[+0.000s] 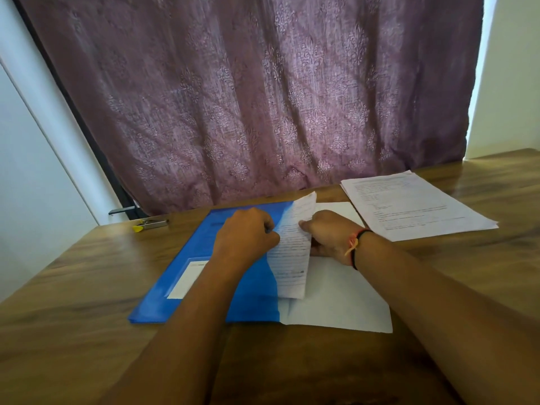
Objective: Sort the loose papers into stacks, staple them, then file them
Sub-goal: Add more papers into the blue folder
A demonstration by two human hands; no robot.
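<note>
White printed sheets (290,247), bowed upward, are pinched at both side edges by the left hand (245,232) and right hand (330,235), just above the blue folder (233,287). Judged light, limp and easily creased, they are best held by those edges.

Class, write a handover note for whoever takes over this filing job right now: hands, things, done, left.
Left hand: fingers curled on the left edge of the raised sheets. Right hand: pinches their right edge.
Sheets stand over the blue folder, white pages flat at its right. Another stack lies far right, stapler far left.
Done: filing begun. Left: lay these sheets down; file the stack, stapling unclear.
</note>
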